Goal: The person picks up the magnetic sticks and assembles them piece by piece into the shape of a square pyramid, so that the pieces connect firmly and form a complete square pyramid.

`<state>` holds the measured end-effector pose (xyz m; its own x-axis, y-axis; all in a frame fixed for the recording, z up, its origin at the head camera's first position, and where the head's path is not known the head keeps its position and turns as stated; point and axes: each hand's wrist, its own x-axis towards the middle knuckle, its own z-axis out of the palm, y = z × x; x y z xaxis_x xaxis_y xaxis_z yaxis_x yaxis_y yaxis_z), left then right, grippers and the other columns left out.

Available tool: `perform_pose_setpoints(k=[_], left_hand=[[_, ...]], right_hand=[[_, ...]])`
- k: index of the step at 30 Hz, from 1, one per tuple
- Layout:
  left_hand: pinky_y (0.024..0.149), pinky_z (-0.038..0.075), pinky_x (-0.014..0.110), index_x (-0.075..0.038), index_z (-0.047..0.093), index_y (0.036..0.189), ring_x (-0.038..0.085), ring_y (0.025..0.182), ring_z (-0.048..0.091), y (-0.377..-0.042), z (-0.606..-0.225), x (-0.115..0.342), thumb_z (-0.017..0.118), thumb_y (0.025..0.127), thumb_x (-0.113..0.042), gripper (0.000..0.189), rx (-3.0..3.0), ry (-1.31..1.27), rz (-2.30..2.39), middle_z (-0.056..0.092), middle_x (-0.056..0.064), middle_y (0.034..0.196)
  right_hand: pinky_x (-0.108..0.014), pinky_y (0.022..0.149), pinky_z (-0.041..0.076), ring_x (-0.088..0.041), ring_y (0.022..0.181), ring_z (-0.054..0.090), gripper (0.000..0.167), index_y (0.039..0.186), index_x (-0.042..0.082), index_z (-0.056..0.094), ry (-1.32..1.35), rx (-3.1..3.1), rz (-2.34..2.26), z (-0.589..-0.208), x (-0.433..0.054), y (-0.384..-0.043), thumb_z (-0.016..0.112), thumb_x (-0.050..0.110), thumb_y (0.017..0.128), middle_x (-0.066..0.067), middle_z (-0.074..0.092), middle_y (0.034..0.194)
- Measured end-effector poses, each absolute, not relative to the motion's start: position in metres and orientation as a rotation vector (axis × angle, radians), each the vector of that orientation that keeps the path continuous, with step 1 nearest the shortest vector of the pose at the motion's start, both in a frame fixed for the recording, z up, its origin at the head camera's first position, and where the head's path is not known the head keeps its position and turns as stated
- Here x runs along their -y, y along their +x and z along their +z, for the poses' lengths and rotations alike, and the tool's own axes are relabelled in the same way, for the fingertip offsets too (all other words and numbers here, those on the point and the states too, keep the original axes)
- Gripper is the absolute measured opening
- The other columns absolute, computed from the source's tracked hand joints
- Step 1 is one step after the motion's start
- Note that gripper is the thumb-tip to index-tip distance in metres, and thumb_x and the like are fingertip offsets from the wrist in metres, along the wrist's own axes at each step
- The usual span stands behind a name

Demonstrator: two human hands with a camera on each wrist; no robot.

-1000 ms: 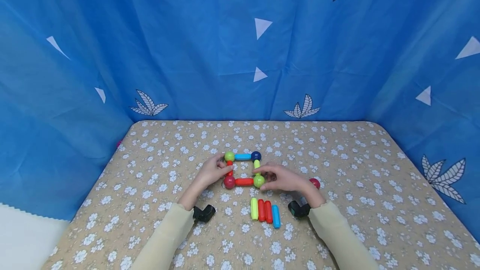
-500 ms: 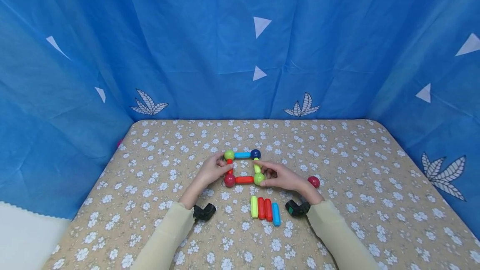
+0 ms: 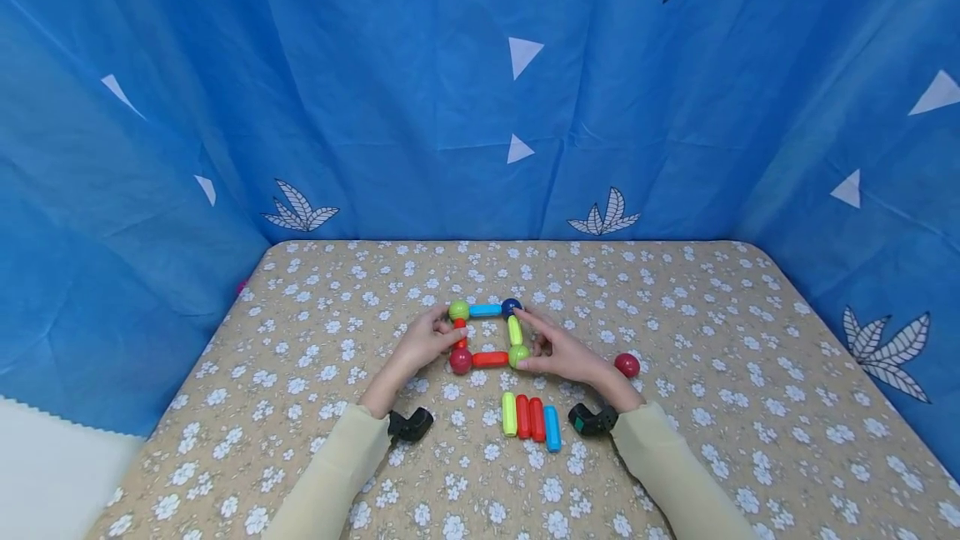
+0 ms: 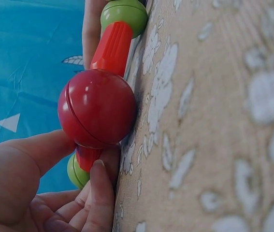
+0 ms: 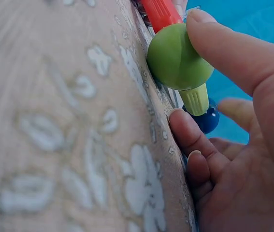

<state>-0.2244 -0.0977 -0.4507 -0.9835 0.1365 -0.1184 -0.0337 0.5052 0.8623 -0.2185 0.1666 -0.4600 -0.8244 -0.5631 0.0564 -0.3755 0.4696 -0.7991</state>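
Observation:
A square of magnetic rods and balls lies on the table in the head view. Its corners are a green ball (image 3: 459,309), a dark blue ball (image 3: 511,306), a second green ball (image 3: 517,355) and a red ball (image 4: 97,108). My left hand (image 3: 420,346) pinches the red rod (image 3: 460,325) on the left side. My right hand (image 3: 564,356) spans the right side, thumb on the near green ball (image 5: 179,57) and index finger at the dark blue ball. A yellow-green rod (image 3: 514,330) lies between these two balls. The far side has a blue rod (image 3: 485,310), the near side a red rod (image 3: 491,359).
In front of the square, several loose rods lie in a row: yellow-green (image 3: 509,414), red (image 3: 523,416), another red and blue (image 3: 552,428). A loose red ball (image 3: 627,365) rests by the right wrist. A flowered cloth (image 3: 675,315) covers the table; blue curtains (image 3: 450,90) enclose it.
My right index finger has moved away from me, from the yellow-green rod to the dark blue ball. The right side's rod now slants slightly. My left hand stays on its red rod.

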Motion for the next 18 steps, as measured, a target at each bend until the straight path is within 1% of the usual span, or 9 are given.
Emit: perform_pose_setpoints(k=[1, 3, 8, 13, 15, 18], left_hand=[[0.05, 0.04, 0.027, 0.003, 0.035, 0.141, 0.016, 0.062, 0.051, -0.2244, -0.4508, 0.0975, 0.069, 0.087, -0.024, 0.069, -2.575, 0.093, 1.479, 0.059, 0.005, 0.081], [0.05, 0.04, 0.027, 0.003, 0.035, 0.141, 0.016, 0.062, 0.051, -0.2245, -0.4506, 0.0973, 0.069, 0.087, -0.024, 0.069, -2.581, 0.102, 1.477, 0.059, 0.005, 0.081], [0.051, 0.041, 0.027, 0.003, 0.036, 0.14, 0.016, 0.063, 0.052, -0.2246, -0.4509, 0.0969, 0.07, 0.086, -0.024, 0.07, -2.603, 0.107, 1.468, 0.059, 0.004, 0.08], [0.053, 0.042, 0.027, 0.003, 0.037, 0.14, 0.016, 0.065, 0.053, -0.2243, -0.4517, 0.0966, 0.07, 0.086, -0.025, 0.069, -2.598, 0.113, 1.461, 0.059, 0.004, 0.082], [0.053, 0.043, 0.027, 0.004, 0.037, 0.139, 0.016, 0.065, 0.053, -0.2246, -0.4513, 0.0965, 0.069, 0.086, -0.025, 0.069, -2.599, 0.13, 1.445, 0.059, 0.004, 0.082], [0.054, 0.043, 0.028, 0.005, 0.035, 0.14, 0.016, 0.066, 0.053, -0.2238, -0.447, 0.0976, 0.069, 0.087, -0.026, 0.07, -2.663, 0.166, 1.359, 0.059, 0.003, 0.083]], right_hand=[[-0.029, 0.066, 0.046, -0.016, 0.078, 0.051, 0.082, 0.149, 0.014, 0.027, -0.807, -2.498, -1.284, -0.4599, -0.1668, -0.2186, 0.074, 0.027, 0.082, -0.018, 0.015, 0.151], [-0.029, 0.066, 0.045, -0.016, 0.077, 0.051, 0.082, 0.149, 0.015, 0.027, -0.8, -2.49, -1.289, -0.4588, -0.1668, -0.219, 0.074, 0.025, 0.082, -0.017, 0.01, 0.153], [-0.028, 0.063, 0.044, -0.017, 0.075, 0.049, 0.078, 0.148, 0.014, 0.03, -0.827, -2.465, -1.274, -0.4562, -0.1668, -0.2191, 0.073, 0.025, 0.083, -0.017, 0.008, 0.153], [-0.031, 0.064, 0.043, -0.021, 0.077, 0.049, 0.083, 0.149, 0.013, 0.023, -0.851, -2.427, -1.291, -0.4577, -0.1679, -0.2222, 0.073, 0.019, 0.083, -0.018, 0.004, 0.154], [-0.031, 0.065, 0.043, -0.02, 0.079, 0.049, 0.081, 0.149, 0.013, 0.025, -0.847, -2.422, -1.28, -0.4592, -0.1686, -0.224, 0.073, 0.02, 0.084, -0.016, 0.003, 0.154], [-0.03, 0.068, 0.044, -0.017, 0.08, 0.05, 0.076, 0.147, 0.015, 0.031, -0.847, -2.42, -1.248, -0.46, -0.1692, -0.2254, 0.072, 0.025, 0.084, -0.013, 0.005, 0.154]])
